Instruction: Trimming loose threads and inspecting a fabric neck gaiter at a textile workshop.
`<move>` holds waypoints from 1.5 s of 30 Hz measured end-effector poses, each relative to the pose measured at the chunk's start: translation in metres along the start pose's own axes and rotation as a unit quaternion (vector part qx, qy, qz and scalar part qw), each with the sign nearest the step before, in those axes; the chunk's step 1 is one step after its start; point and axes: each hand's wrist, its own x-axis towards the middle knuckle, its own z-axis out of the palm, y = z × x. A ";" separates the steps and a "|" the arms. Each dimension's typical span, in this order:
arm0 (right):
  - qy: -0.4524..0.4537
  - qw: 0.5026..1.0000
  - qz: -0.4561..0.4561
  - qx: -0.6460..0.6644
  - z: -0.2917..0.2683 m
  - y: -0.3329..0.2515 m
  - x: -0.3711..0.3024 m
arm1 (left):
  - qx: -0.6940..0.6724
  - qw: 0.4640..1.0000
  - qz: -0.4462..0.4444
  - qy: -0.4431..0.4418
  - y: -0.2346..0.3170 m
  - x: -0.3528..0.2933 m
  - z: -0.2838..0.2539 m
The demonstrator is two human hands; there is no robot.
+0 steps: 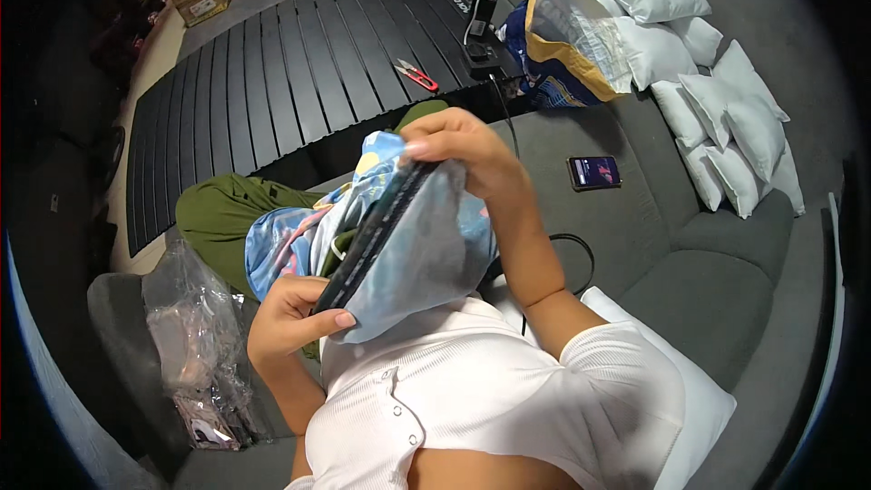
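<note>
Patterned cloth (408,259) drawn taut between two hands

Head view: the blue printed fabric lies over the person's lap, its pale side turned up. The left hand (286,318) has its grip closed on the lower end of a dark strip (376,236), probably a zip; the right hand (467,150) has its grip pinched on the upper end. Held apart this way, the hands seem to keep that edge straight and in plain sight.

Red-handled snips (417,75) lie by the near right corner of the black slatted bench (263,82), likely left there for easy reach. On the grey sofa (653,236), a phone (595,172) lies screen up to the right; clear plastic packaging (195,336) rests near the left edge. White pillows (753,132) heap along the right side, beside a blue-and-yellow bag (567,45). Beyond the bench's far left corner stands a cardboard box (201,0).
</note>
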 end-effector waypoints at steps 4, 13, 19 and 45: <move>0.021 0.997 0.001 0.072 -0.010 -0.002 -0.004 | -0.015 1.000 0.007 0.016 0.003 -0.001 -0.003; -0.147 0.980 0.038 -0.125 0.004 -0.003 -0.002 | 0.042 0.997 0.039 0.053 0.006 -0.007 0.001; -0.055 0.995 0.021 -0.074 0.002 -0.003 -0.004 | 0.005 0.999 0.007 0.044 0.002 -0.008 -0.005; -0.287 0.925 0.073 -0.239 0.050 0.020 0.018 | -0.111 0.991 -0.013 0.072 -0.019 0.009 0.002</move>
